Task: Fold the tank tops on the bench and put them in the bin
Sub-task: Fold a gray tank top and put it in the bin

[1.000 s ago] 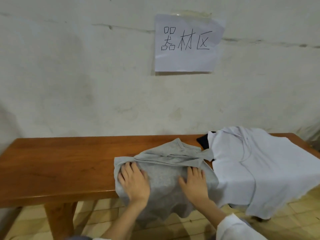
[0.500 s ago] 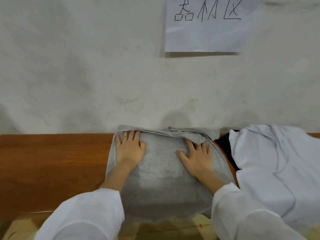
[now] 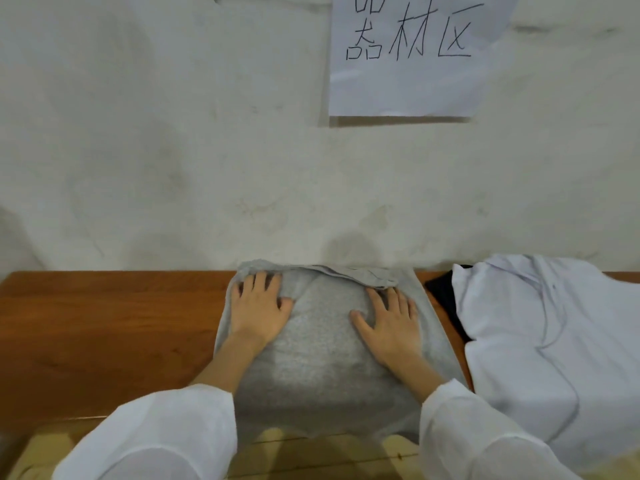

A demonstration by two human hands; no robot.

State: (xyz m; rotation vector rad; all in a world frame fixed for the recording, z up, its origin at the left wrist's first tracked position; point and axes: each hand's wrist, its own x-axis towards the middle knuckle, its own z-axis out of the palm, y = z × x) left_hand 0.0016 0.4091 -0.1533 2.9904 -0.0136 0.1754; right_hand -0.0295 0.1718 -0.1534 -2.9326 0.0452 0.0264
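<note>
A grey tank top [image 3: 322, 344] lies spread across the wooden bench [image 3: 104, 334], its far end bunched against the wall and its near end hanging over the front edge. My left hand [image 3: 258, 308] presses flat on its far left part, fingers straight. My right hand [image 3: 389, 323] presses flat on its right part, fingers spread. To the right lies a white tank top [image 3: 547, 341], partly draped over the bench edge. A black garment [image 3: 445, 299] peeks out from under it. No bin is in view.
A white wall rises directly behind the bench, with a paper sign [image 3: 408, 53] taped on it. The bench's left half shows bare wood. Tiled floor [image 3: 311, 455] shows below the front edge.
My view came closer and lower over the bench. Both hands slid the grey tank top away from me toward the wall and now lie flat on its far part.
</note>
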